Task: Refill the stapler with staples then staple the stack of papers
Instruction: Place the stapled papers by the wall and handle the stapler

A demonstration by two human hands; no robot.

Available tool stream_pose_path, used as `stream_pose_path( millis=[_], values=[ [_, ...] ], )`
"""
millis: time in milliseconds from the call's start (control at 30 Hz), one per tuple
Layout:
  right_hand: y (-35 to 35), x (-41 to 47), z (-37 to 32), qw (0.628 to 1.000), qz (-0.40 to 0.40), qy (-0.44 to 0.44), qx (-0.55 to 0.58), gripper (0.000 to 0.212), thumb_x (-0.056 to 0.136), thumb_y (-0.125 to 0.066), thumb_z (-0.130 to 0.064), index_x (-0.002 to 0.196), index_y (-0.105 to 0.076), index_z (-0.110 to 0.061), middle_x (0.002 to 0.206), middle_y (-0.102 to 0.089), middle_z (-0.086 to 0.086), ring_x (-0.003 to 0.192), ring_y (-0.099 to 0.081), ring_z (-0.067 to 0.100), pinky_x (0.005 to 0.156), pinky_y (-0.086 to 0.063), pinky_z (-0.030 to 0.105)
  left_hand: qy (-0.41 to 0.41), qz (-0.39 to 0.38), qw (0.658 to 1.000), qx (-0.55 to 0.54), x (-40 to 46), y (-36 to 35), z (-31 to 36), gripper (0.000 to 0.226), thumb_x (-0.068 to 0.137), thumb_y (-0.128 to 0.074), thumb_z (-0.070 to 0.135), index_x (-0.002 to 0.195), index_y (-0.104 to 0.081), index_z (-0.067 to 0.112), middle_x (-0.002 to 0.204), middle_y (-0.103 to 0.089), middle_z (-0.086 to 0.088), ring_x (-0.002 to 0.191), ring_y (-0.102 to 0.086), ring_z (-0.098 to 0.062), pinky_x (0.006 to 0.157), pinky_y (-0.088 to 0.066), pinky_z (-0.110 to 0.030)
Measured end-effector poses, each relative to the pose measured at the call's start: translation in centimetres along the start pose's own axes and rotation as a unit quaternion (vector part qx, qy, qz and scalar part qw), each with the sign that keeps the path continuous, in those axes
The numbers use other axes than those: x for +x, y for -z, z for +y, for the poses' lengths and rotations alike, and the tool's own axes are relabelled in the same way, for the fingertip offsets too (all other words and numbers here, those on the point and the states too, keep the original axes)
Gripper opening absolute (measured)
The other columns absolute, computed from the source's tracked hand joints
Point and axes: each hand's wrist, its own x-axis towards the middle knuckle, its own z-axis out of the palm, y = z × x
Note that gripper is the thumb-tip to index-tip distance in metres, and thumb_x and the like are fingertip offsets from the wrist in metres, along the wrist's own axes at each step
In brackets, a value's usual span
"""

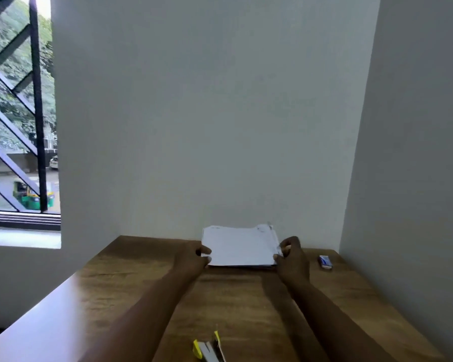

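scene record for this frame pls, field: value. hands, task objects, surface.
surface: wooden table, set against a white wall
paper stack: at the far table edge by the wall, held from both sides
left hand: grips the stack's left edge
right hand: grips the stack's right edge
stapler: yellow and grey, open, near table edge between the forearms, untouched
staple box: small, blue and white, right of the stack, apart from it
window: barred, far left

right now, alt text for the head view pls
Both hands, left hand and right hand, grip the side edges of a stack of papers on a wooden table. A yellow stapler lies near, open; a small staple box sits right.
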Motion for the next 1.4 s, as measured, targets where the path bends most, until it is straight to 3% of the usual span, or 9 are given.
stream_pose_path(
  millis=[100,267,400,667,833,967,1133,1300,1400],
  values=[
    [-2.0,1.6,1.5,0.992,-0.041,0.048,-0.110,0.028,0.086,-0.055,0.004,0.106,-0.067,-0.012,0.112,-0.064,0.011,0.097,-0.061,0.024,0.076,-0.046,0.029,-0.007,-0.006,0.999,0.037,2.1,-1.1,-1.7,0.030,0.084,-0.069,0.000,0.113,-0.067,0.008,0.122,-0.062,-0.010,0.109,-0.060,-0.024,0.082,-0.043,-0.023],
    [-3.9,3.0,3.8,0.982,-0.039,0.036,-0.179,0.033,0.086,-0.059,-0.005,0.116,-0.064,-0.017,0.120,-0.058,0.004,0.103,-0.059,0.021,0.082,-0.047,0.028,-0.010,-0.017,0.998,0.059,4.7,-2.6,-2.6,0.034,0.085,-0.065,-0.001,0.117,-0.063,0.010,0.122,-0.061,-0.014,0.107,-0.060,-0.025,0.094,-0.052,-0.038],
    [-4.9,3.6,5.1,0.975,-0.049,0.054,-0.210,0.029,0.090,-0.053,-0.010,0.117,-0.064,-0.014,0.119,-0.059,0.007,0.103,-0.059,0.024,0.086,-0.048,0.031,-0.008,-0.002,0.993,0.115,5.5,-3.9,-3.2,0.035,0.086,-0.063,0.004,0.121,-0.064,0.011,0.128,-0.061,-0.010,0.110,-0.057,-0.020,0.080,-0.037,-0.021],
    [-5.1,3.7,5.4,0.967,-0.061,0.040,-0.243,0.034,0.085,-0.054,-0.007,0.116,-0.063,-0.017,0.119,-0.050,0.007,0.112,-0.047,0.027,0.093,-0.045,0.034,0.018,0.032,0.991,0.131,4.8,-4.6,-2.6,0.034,0.086,-0.065,0.014,0.121,-0.065,0.014,0.127,-0.061,-0.010,0.114,-0.058,-0.023,0.087,-0.040,-0.022],
    [-3.0,1.5,3.2,0.965,-0.052,0.018,-0.257,0.042,0.090,-0.057,-0.017,0.130,-0.049,-0.025,0.136,-0.043,0.006,0.128,-0.037,0.027,0.102,-0.036,0.040,0.043,0.048,0.994,0.092,1.6,-2.7,0.0,0.026,0.084,-0.064,0.009,0.109,-0.068,0.008,0.115,-0.066,-0.009,0.095,-0.062,-0.022,0.068,-0.044,-0.026],
    [-1.4,-1.6,0.6,0.969,-0.103,0.008,-0.224,0.040,0.090,-0.059,-0.020,0.128,-0.048,-0.026,0.138,-0.043,0.006,0.131,-0.039,0.027,0.104,-0.036,0.040,0.081,0.019,0.996,0.034,-3.3,-0.4,2.0,0.018,0.085,-0.060,0.002,0.070,-0.055,0.011,0.071,-0.060,-0.006,0.058,-0.047,-0.013,0.048,-0.031,-0.025],
    [0.0,-7.4,-2.9,0.965,-0.205,0.027,-0.163,0.037,0.088,-0.061,-0.023,0.124,-0.053,-0.023,0.116,-0.056,0.003,0.106,-0.055,0.019,0.092,-0.046,0.031,0.141,-0.044,0.987,0.060,-8.7,2.6,2.3,0.042,0.091,-0.060,0.007,0.128,-0.039,0.004,0.085,-0.057,-0.013,0.052,-0.050,-0.017,0.030,-0.036,-0.015],
    [1.2,-13.2,-4.4,0.960,-0.261,0.012,-0.096,0.033,0.086,-0.066,-0.034,0.116,-0.057,-0.025,0.104,-0.056,-0.004,0.088,-0.054,0.007,0.069,-0.041,0.020,0.180,-0.083,0.974,0.105,-12.8,4.1,1.8,0.028,0.093,-0.060,0.018,0.108,-0.057,-0.005,0.093,-0.070,-0.021,0.064,-0.069,-0.030,0.062,-0.061,-0.036],
    [1.8,-15.4,-4.8,0.954,-0.289,-0.071,-0.045,0.033,0.079,-0.072,-0.042,0.104,-0.059,-0.026,0.103,-0.061,-0.005,0.089,-0.059,0.007,0.069,-0.046,0.022,0.226,-0.106,0.968,0.035,-14.5,4.5,1.4,0.033,0.093,-0.061,0.011,0.118,-0.049,-0.008,0.072,-0.062,-0.019,0.038,-0.060,-0.022,0.039,-0.054,-0.028]
  ],
)
